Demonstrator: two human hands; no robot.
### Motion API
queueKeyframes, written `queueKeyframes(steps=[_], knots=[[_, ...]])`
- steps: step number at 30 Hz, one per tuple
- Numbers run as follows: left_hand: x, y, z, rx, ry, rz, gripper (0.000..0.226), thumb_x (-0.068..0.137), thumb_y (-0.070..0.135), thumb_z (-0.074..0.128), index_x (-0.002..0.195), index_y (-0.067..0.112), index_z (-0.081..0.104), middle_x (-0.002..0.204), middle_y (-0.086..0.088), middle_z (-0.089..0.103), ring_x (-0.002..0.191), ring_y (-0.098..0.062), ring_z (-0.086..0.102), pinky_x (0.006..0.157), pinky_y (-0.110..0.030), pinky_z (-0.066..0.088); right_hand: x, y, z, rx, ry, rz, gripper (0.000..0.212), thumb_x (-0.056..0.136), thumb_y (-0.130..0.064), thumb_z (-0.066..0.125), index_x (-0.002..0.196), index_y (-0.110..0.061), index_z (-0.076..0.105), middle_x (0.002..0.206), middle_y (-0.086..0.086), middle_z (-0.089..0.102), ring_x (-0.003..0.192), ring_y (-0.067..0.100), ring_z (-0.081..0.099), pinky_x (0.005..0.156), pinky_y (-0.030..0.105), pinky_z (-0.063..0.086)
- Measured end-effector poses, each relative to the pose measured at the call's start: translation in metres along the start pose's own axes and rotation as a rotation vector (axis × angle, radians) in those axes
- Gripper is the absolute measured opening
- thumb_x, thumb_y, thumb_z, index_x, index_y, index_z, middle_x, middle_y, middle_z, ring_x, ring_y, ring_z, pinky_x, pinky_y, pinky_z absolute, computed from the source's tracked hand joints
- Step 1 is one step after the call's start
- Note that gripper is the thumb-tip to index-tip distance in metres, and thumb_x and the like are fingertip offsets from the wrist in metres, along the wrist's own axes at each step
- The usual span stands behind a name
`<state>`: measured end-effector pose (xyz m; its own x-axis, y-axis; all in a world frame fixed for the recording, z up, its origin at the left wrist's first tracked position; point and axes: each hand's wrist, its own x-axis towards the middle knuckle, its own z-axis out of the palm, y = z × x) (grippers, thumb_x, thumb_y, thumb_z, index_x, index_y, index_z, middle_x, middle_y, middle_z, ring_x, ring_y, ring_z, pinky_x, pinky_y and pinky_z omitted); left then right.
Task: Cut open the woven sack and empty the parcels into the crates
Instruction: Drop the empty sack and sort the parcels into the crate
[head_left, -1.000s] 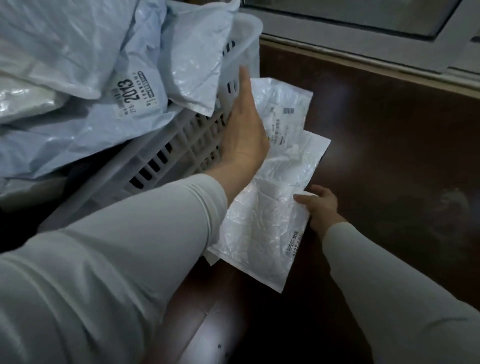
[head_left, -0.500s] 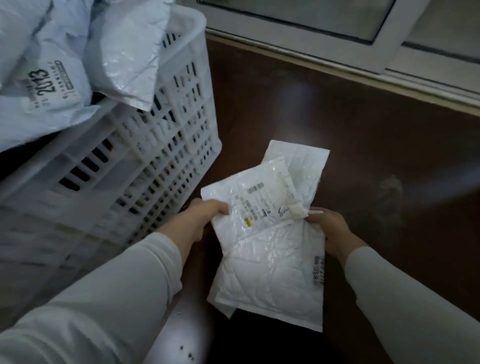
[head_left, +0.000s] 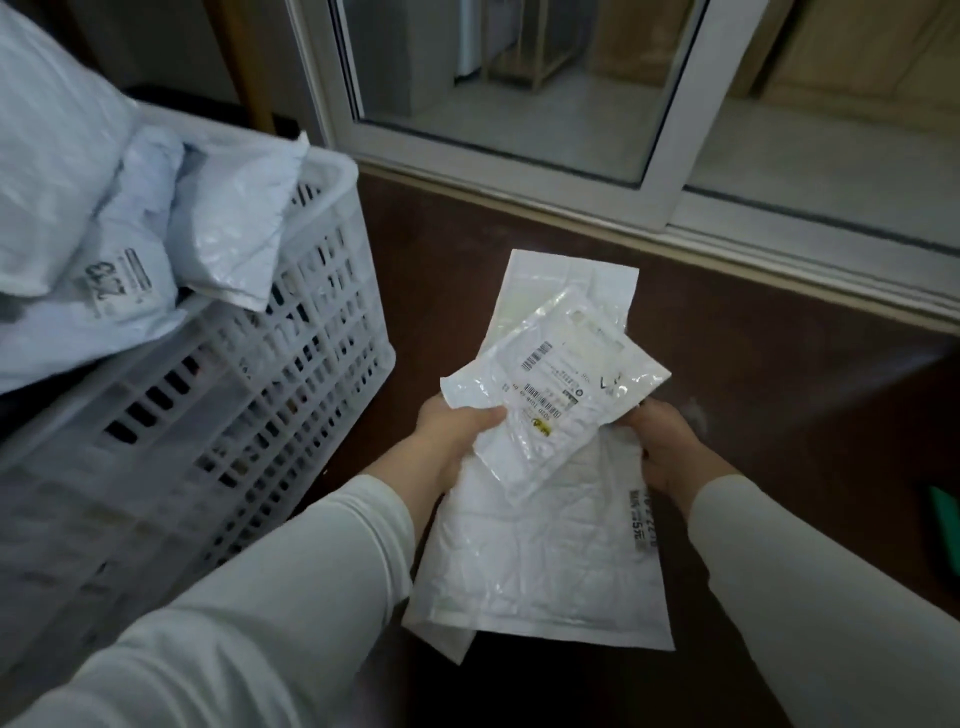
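I hold a small stack of flat white parcels above the dark brown floor (head_left: 753, 415). My left hand (head_left: 457, 431) grips the left edge of the stack. My right hand (head_left: 662, 441) grips its right edge. The top one is a small clear-wrapped packet with barcode labels (head_left: 550, 400). Under it lie a large padded mailer (head_left: 540, 551) and a further white envelope (head_left: 566, 291) that sticks out at the far end. A white slatted plastic crate (head_left: 249, 415) stands to the left, heaped with pale plastic parcels (head_left: 135, 249). The woven sack is not in view.
A pale sliding door frame with glass (head_left: 519, 124) runs along the far side of the floor. Something green (head_left: 943, 514) shows at the right edge. Bare floor lies to the right of the parcels.
My left hand came off the crate's rim and took the stack's left edge. Both hands have lifted the parcels from beside the crate. My view has tilted up towards the door.
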<state>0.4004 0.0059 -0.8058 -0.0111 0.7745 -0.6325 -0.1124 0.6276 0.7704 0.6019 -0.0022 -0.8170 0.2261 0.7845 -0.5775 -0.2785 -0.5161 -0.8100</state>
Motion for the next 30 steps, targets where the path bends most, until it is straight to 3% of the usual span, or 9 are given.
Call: queueKeyframes(steps=[4, 8, 12, 14, 17, 20, 24, 27, 30], knots=[[-0.026, 0.074, 0.019, 0.019, 0.028, 0.185, 0.035, 0.077, 0.002, 0.074, 0.109, 0.008, 0.062, 0.112, -0.012, 0.068, 0.088, -0.024, 0.063, 0.082, -0.038, 0.052, -0.029, -0.076, 0.006, 0.014, -0.032, -0.178, 0.010, 0.077, 0.005, 0.068, 0.082, -0.004, 0.065, 0.088, 0.016, 0.067, 0.080, 0.030, 0.065, 0.083, 0.048, 0.053], [-0.063, 0.161, 0.013, 0.012, 0.080, 0.377, 0.047, 0.074, 0.006, 0.077, 0.117, 0.008, 0.060, 0.110, -0.005, 0.066, 0.098, -0.023, 0.062, 0.089, -0.038, 0.050, -0.055, -0.143, 0.035, 0.159, -0.216, -0.243, 0.021, 0.082, -0.003, 0.062, 0.103, -0.005, 0.065, 0.104, 0.018, 0.068, 0.094, 0.032, 0.066, 0.089, 0.049, 0.053], [-0.109, 0.241, -0.029, 0.004, 0.200, 0.529, 0.056, 0.071, 0.007, 0.080, 0.121, 0.002, 0.055, 0.112, -0.007, 0.065, 0.102, -0.028, 0.062, 0.094, -0.049, 0.051, -0.089, -0.186, 0.087, 0.144, -0.444, -0.238, 0.023, 0.083, 0.001, 0.043, 0.094, -0.006, 0.062, 0.066, 0.008, 0.071, 0.060, 0.023, 0.068, 0.062, 0.036, 0.059], [-0.133, 0.272, -0.061, 0.020, 0.299, 0.558, 0.065, 0.072, 0.013, 0.081, 0.126, 0.005, 0.045, 0.106, -0.006, 0.057, 0.096, -0.027, 0.058, 0.090, -0.049, 0.052, -0.104, -0.197, 0.127, 0.056, -0.508, -0.293, 0.029, 0.082, 0.015, 0.041, 0.098, -0.002, 0.059, 0.062, 0.009, 0.071, 0.053, 0.022, 0.069, 0.054, 0.034, 0.059], [-0.156, 0.302, -0.126, 0.052, 0.468, 0.568, 0.084, 0.065, 0.023, 0.086, 0.133, 0.013, 0.038, 0.116, -0.006, 0.055, 0.101, -0.031, 0.059, 0.086, -0.054, 0.053, -0.125, -0.202, 0.195, -0.044, -0.579, -0.376, 0.039, 0.081, 0.022, 0.046, 0.113, 0.001, 0.056, 0.078, 0.012, 0.070, 0.063, 0.025, 0.068, 0.058, 0.036, 0.059], [-0.175, 0.314, -0.193, 0.047, 0.608, 0.550, 0.087, 0.066, 0.023, 0.085, 0.137, 0.010, 0.036, 0.122, -0.006, 0.053, 0.106, -0.034, 0.059, 0.083, -0.055, 0.054, -0.141, -0.195, 0.260, -0.127, -0.583, -0.486, 0.053, 0.084, 0.008, 0.059, 0.133, -0.005, 0.046, 0.114, 0.018, 0.064, 0.090, 0.029, 0.064, 0.076, 0.040, 0.056], [-0.191, 0.300, -0.295, 0.078, 0.801, 0.437, 0.083, 0.064, 0.027, 0.086, 0.133, 0.004, 0.044, 0.124, -0.007, 0.058, 0.103, -0.032, 0.062, 0.082, -0.051, 0.055, -0.174, -0.176, 0.318, -0.424, -0.657, -0.776, 0.073, 0.083, -0.032, 0.068, 0.143, -0.044, 0.028, 0.158, -0.001, 0.013, 0.144, 0.023, 0.020, 0.109, 0.035, 0.032], [-0.198, 0.275, -0.350, 0.219, 0.864, 0.218, 0.081, 0.064, 0.033, 0.084, 0.131, 0.004, 0.048, 0.115, -0.017, 0.065, 0.088, -0.032, 0.065, 0.066, -0.043, 0.058, -0.192, -0.150, 0.342, -0.870, -0.912, -0.926, 0.093, 0.068, -0.049, 0.076, 0.139, -0.059, 0.017, 0.155, -0.012, -0.026, 0.146, 0.019, -0.018, 0.118, 0.047, 0.013], [-0.219, 0.249, -0.360, 0.488, 0.833, -0.018, 0.031, 0.082, 0.018, 0.072, 0.100, -0.002, 0.057, 0.081, -0.016, 0.061, 0.066, -0.028, 0.059, 0.049, -0.031, 0.053, -0.191, -0.126, 0.367, -1.241, -0.996, -0.987, 0.105, 0.060, -0.057, 0.078, 0.137, -0.064, 0.006, 0.151, -0.014, -0.036, 0.140, 0.024, -0.034, 0.116, 0.059, 0.000]])
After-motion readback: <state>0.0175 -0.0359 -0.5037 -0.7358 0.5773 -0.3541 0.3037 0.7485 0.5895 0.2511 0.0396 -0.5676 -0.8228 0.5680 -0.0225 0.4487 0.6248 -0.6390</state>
